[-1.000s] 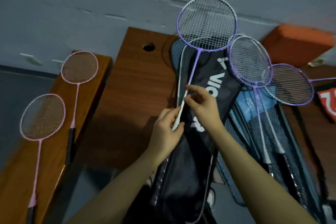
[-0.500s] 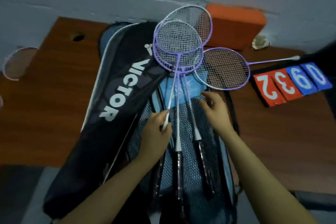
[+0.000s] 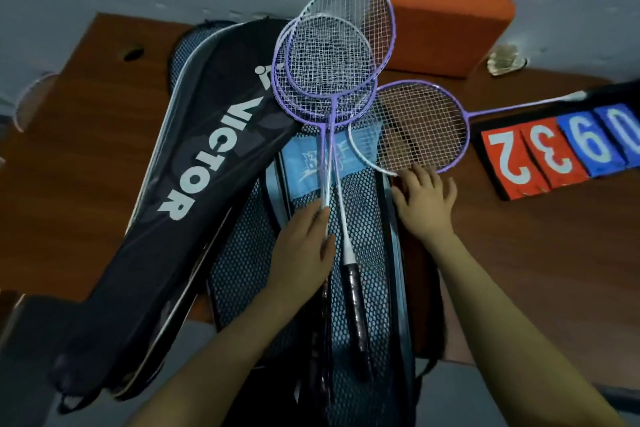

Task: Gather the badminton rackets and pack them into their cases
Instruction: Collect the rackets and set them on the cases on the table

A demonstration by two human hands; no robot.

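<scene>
Three purple-and-white rackets lie with heads stacked (image 3: 325, 66) over a blue mesh case (image 3: 367, 204), their shafts running toward me. My left hand (image 3: 304, 246) grips one of the white shafts near the handle. A fourth purple racket (image 3: 422, 125) lies crosswise to the right, its handle pointing right. My right hand (image 3: 426, 201) rests with fingers spread just below that racket's head, touching the case edge. A black VICTOR case (image 3: 194, 163) lies diagonally on the left.
Everything sits on a brown wooden table (image 3: 69, 149) against a grey wall. An orange block (image 3: 446, 28) stands at the back, a shuttlecock (image 3: 502, 61) beside it. A flip scoreboard (image 3: 554, 152) with red and blue numbers lies right. A pink racket's rim (image 3: 26, 104) shows far left.
My view swung right from the black case to the blue mesh case. My left hand carried a racket over to join the purple ones. My right hand moved right, toward the crosswise racket.
</scene>
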